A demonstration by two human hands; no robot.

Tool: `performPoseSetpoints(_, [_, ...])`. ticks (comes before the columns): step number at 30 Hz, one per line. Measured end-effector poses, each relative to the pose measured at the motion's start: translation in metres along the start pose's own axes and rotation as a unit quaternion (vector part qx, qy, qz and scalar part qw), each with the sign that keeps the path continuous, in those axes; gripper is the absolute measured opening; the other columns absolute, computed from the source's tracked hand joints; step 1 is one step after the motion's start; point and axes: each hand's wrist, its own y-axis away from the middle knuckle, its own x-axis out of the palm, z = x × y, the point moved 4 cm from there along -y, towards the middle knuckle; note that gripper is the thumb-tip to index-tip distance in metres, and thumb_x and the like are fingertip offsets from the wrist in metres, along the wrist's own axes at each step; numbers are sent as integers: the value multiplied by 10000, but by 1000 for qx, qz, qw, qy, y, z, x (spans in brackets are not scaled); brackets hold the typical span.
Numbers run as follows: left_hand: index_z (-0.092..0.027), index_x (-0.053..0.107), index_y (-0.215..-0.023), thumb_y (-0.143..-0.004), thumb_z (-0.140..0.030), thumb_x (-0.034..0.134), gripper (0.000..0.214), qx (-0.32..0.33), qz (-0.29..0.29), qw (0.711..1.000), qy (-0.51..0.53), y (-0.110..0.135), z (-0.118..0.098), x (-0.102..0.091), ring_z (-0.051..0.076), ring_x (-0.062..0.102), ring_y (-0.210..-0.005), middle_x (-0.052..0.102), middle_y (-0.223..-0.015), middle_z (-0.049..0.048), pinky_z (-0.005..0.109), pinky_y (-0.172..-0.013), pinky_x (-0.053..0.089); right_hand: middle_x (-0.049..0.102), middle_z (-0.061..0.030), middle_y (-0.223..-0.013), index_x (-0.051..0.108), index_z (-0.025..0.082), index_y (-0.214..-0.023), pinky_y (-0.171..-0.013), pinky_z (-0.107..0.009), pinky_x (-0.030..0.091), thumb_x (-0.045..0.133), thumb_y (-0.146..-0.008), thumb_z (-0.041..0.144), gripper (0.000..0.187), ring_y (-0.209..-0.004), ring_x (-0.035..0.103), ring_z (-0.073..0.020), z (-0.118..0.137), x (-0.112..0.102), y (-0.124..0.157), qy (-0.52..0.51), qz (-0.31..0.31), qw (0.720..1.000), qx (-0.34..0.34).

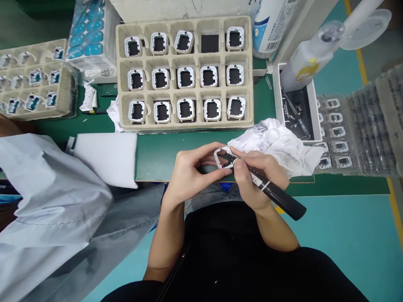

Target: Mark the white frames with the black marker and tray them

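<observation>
Between the fingers and thumb of my left hand (192, 172) is a small white square frame (217, 157) with an open middle, held just over the table's front edge. My right hand (261, 176) grips a black marker pen (280, 196). Its dark tip points into the frame and appears to touch the inner rim, though fingers partly cover the contact. Beyond my hands, a beige moulded tray (185, 129) bears similar white frames in its pockets; one back-row pocket shows only its dark bottom.
A crumpled white cloth (270, 136) lies beside my right hand. Behind it stand a white box (317, 117) with a bottle (304, 63) and tweezers. Clear trays of frames (340, 132) are stacked right. At left are a white foam pad (103, 157), another tray (63, 107) and a person's grey sleeve (56, 180).
</observation>
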Motion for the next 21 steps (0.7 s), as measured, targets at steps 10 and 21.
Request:
performPoseSetpoints(10, [-216, 949, -1450, -973, -354, 1135, 530, 43, -23, 999, -24, 4, 3, 1, 275, 999, -1029, 997, -1196, 60, 324, -1007, 846, 987, -55, -1120, 804, 287, -1122, -761, -382, 826, 844, -1108, 205, 92, -924, 994, -286, 2, -1, 0, -8, -3, 1000, 1])
performPoseSetpoints(21, [-222, 943, -1457, -1012, -308, 1095, 479, 35, -19, 999, -21, 4, 9, -1, 286, 1000, -1097, 986, -1255, 71, 362, -1081, 845, 988, -67, -1089, 777, 270, -1149, -829, -377, 844, 848, -1067, 125, 181, -1016, 1011, -314, 5, -4, -1, -29, 14, 999, -19])
